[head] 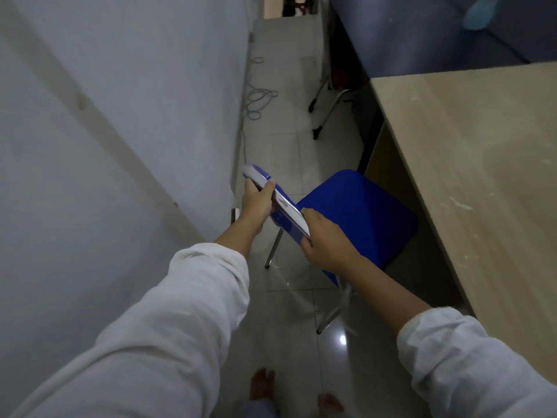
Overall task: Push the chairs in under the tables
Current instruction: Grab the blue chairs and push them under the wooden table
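Two white sleeves (168, 321) fill the bottom of the view, and below them the person's bare feet (262, 384) stand on the pale tiled floor (289, 342). Both arms reach forward to the blue chair (358, 212). The left hand (256, 200) is wrapped round the far end of the chair's backrest top (280, 203), fingers over the edge, and the right hand (325, 239) clasps the nearer end of the same rail; each grip is closed on the backrest.

The chair stands in the narrow aisle between the white wall (120, 116) and the wooden desk (482, 176). Its seat points toward the desk, and only the far corner of the seat looks to be at or just under the desk edge; most of the blue seat is in plain sight. Judging from that, this chair is only partly in and the push is in hand rather than finished.

Farther up the aisle, metal legs of another chair (325, 110) show beside a dark-topped desk (407, 34); how far in it sits cannot be told. Loose cable (256, 98) lies along the wall.
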A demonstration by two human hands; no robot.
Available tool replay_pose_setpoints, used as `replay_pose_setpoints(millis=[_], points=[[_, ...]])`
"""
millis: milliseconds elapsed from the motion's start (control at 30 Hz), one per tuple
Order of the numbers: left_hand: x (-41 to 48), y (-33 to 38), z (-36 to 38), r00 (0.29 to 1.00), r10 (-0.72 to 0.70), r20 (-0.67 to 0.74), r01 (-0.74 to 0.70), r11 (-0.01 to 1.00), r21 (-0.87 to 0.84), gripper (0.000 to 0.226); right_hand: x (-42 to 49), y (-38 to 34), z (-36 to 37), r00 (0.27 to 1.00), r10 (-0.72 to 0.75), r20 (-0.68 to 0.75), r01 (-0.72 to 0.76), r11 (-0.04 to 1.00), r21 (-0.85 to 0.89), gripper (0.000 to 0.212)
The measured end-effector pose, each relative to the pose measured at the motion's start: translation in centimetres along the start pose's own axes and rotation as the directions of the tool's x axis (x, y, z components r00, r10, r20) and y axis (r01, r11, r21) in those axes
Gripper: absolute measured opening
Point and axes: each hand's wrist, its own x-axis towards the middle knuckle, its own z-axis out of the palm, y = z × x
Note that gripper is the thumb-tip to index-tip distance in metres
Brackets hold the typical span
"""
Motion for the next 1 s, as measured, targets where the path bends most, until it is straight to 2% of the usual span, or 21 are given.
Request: replay_pose_setpoints(millis=[267, 467, 633, 767, 833, 1000], points=[[2.0, -0.3, 1.4, 0.997, -0.032, 0.065, 0.032, 0.999, -0.006, 0.069, -1.0, 0.4, 0.7, 0.988, 0.118, -0.101, -0.120, 0.993, -0.005, 0.045], [3.5, 0.5, 3.2, 0.975, -0.051, 0.218, 0.048, 0.999, 0.020, 0.067, -1.2, 0.4, 1.0, 0.951, 0.206, -0.230, -0.219, 0.975, -0.031, 0.035], [5.0, 2.0, 6.6, 0.925, -0.098, 0.367, 0.083, 0.995, 0.056, 0.061, -1.0, 1.4, 1.1, 0.887, 0.279, -0.367, -0.313, 0.949, -0.034, 0.023], [5.6, 2.7, 9.1, 0.914, -0.114, 0.390, 0.079, 0.992, 0.103, 0.058, -0.6, 1.5, 1.2, 0.773, 0.376, -0.511, -0.438, 0.899, -0.001, 0.029], [6.1, 2.7, 9.7, 0.926, -0.099, 0.363, 0.054, 0.990, 0.130, 0.056, -0.2, 1.4, 1.3, 0.748, 0.368, -0.553, -0.464, 0.885, -0.040, 0.030], [7.0, 3.0, 11.1, 0.935, -0.081, 0.345, 0.021, 0.985, 0.173, 0.065, 0.8, 3.3, 0.8, 0.785, 0.221, -0.579, -0.386, 0.905, -0.178, 0.023]])
